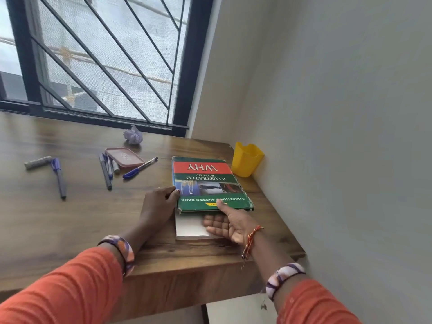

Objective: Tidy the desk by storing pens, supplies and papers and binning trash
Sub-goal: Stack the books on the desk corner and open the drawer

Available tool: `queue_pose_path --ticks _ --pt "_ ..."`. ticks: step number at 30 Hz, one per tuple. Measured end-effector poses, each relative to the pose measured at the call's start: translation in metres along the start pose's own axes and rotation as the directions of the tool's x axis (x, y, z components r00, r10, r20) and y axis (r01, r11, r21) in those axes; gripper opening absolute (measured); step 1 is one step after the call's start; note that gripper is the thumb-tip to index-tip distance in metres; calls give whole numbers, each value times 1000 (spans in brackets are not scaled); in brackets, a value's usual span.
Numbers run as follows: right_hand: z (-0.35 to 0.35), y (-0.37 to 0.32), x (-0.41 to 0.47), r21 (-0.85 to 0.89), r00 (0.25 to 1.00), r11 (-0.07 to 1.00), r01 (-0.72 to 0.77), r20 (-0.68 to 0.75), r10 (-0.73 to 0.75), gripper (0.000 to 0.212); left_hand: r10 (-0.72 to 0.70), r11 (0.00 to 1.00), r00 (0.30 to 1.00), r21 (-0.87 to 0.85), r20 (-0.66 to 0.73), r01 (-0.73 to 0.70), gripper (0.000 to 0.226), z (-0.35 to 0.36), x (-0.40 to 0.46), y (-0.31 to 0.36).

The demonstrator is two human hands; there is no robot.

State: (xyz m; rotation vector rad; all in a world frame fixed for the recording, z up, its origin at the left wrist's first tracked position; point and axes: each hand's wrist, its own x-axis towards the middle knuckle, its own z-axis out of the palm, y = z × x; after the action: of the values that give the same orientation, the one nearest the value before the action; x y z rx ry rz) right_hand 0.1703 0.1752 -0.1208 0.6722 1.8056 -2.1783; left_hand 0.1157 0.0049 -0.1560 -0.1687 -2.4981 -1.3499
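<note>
Both hands are on the book (208,183), which lies near the right end of the wooden counter (70,218), its green and red cover facing up with the title upside down from here. The left hand (159,206) grips the book's left edge, fingers curled against the cover's near corner. The right hand (230,222) sits palm up at the near edge, thumb pressing on top of the cover and fingers slipped under it, over a white notebook (189,226) that pokes out from beneath toward the counter's front edge.

Just beyond the book, tucked into the corner by the wall, stands a yellow cup (246,160). Over to the left, a blue pen (140,168) lies beside a pink box lid (124,157), with a cluster of pens (107,169) touching the lid's left side. Further left, another pen (59,177) meets a grey marker (38,162). A crumpled paper ball (133,135) rests near the window (100,54).
</note>
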Motion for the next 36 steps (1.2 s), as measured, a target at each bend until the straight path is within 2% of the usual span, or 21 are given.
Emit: queue_pose_path --ticks 3,5,7,8,9,10,11,12,13,14,16,18,22,26,29,36 --pt "-8 -4 -6 -266 999 963 -44 -35 36 37 -13 1000 1000 -2 4 13 24 -1 0 -1" --pt "-12 -6 -11 -373 999 927 -36 -26 28 35 -3 1000 1000 -26 -10 2 21 -2 -1 1" --pt "-15 -6 -18 -499 999 866 36 -9 -46 30 -19 998 1000 -67 -24 17 28 -3 -2 3" --pt "-19 -4 -18 -585 988 803 112 -18 -151 29 -23 997 999 -72 -24 21 31 -2 -1 3" --pt "-24 -2 -18 -681 952 705 195 -43 -304 29 -22 998 1000 -66 -22 21 32 -2 -1 2" --pt "-29 0 -17 -780 868 570 259 -71 -492 28 -21 998 1000 -52 -17 20 31 -1 0 1" --pt "-36 1 -15 -853 750 439 284 -87 -656 25 -14 999 1000 -29 -15 14 29 0 1 0" --pt "-41 3 -14 -894 654 353 276 -95 -751 25 -2 1000 1000 -4 -11 2 25 0 1 -1" --pt "-46 7 -12 -915 602 303 265 -89 -794 35 11 1000 1000 13 -8 -11 23 1 1 0" --pt "-50 11 -9 -922 604 283 265 -71 -794 52 17 1000 1000 19 -3 -17 22 1 1 1" --pt "-55 20 -3 -902 703 334 273 -50 -710 75 25 1000 999 11 30 -25 24 1 -2 4" --pt "-56 25 0 -885 774 381 266 -39 -631 72 44 998 995 -47 88 -39 27 -1 -4 4" --pt "-60 26 1 -857 756 418 302 -52 -652 45 72 997 975 -41 210 -64 50 -5 -5 2" --pt "-59 27 0 -843 725 419 338 -51 -687 37 71 996 947 -79 314 -48 69 -9 -4 1" --pt "-58 27 1 -838 694 413 356 -58 -717 35 74 997 947 -53 312 -60 87 -10 -5 0" --pt "-60 29 3 -826 678 427 368 -77 -731 34 48 997 964 -70 263 -30 82 -8 -7 2"
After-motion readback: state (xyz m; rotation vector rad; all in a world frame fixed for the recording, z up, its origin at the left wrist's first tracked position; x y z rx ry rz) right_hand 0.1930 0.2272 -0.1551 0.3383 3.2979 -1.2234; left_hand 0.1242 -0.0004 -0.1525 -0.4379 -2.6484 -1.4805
